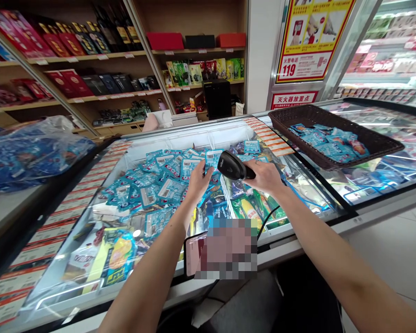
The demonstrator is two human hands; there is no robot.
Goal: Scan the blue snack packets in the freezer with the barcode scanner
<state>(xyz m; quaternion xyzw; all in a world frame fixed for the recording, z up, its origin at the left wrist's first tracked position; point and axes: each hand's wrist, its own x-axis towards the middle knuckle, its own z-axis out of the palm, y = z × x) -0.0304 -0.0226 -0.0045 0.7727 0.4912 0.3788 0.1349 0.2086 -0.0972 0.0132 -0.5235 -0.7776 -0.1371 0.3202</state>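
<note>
My right hand (265, 178) is closed round the handle of a black barcode scanner (234, 165), its head pointing left over an open chest freezer (208, 134). A black cable (267, 217) trails down from the scanner. My left hand (198, 181) pinches a blue ice-cream packet (213, 158) just in front of the scanner head. Beneath both hands lies a heap of several blue packets (159, 182) with white barcode labels.
A dark wicker basket (377, 138) with more blue packets rests on the freezer lid at right. A plastic bag of blue packets (31, 152) sits at left. A phone (194, 253) lies on the freezer's front edge. Shelves of boxed goods (90, 55) stand behind.
</note>
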